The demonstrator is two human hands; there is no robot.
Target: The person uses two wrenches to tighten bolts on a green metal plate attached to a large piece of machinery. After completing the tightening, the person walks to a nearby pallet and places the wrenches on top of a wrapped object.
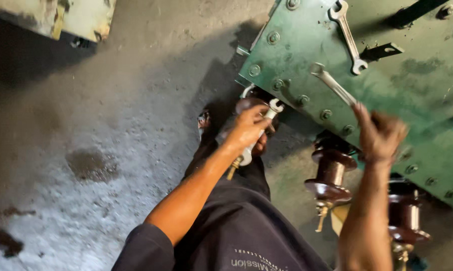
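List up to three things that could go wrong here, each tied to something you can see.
1. The loose spanner lies unheld on the green cover; a knock could send it onto the brown insulators below.
2. The right hand grips its spanner at the very end; it may slip off.
3. The left hand works a spanner beside an insulator, risking chipping it.

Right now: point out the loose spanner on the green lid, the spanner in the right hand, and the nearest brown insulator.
Loose spanner (pixel 348 36), head view, mid-shaft.
Held spanner (pixel 333 85), head view, shaft below the open jaw.
Right hand (pixel 380 135), head view, back of hand.
Brown insulator (pixel 332 173), head view, middle of body.
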